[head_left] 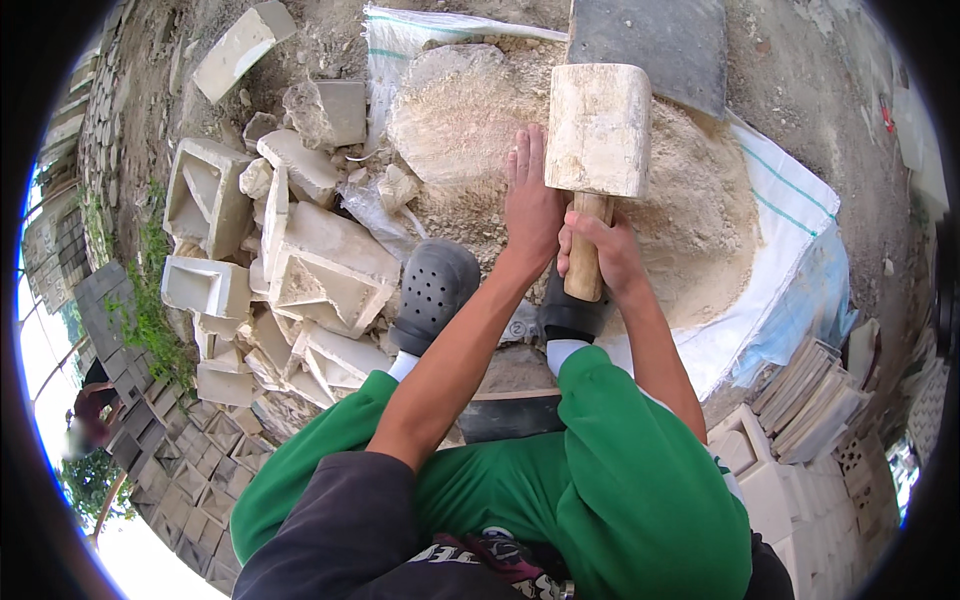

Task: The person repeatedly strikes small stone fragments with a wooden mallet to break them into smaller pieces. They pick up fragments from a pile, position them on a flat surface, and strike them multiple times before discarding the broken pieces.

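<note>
— Gripping what, the right hand (600, 250)?
— A wooden mallet (597, 140): its fingers are wrapped round the round handle, and the blocky, pale, dusty head stands just above the fist.
— And the left hand (530, 205)?
— Flat, fingers together, pressed on a rough pale stone slab (450, 120) just left of the mallet head. Powdery crushed rubble (700, 220) spreads beyond both hands on a white woven sheet (790, 210); broken hollow plaster blocks (300, 260) are heaped to the left.

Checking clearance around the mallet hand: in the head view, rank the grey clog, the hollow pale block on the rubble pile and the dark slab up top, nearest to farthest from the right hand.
From the right hand:
1. Grey clog, to its left.
2. Dark slab, above, beyond the mallet.
3. Hollow pale block, far left.
</note>
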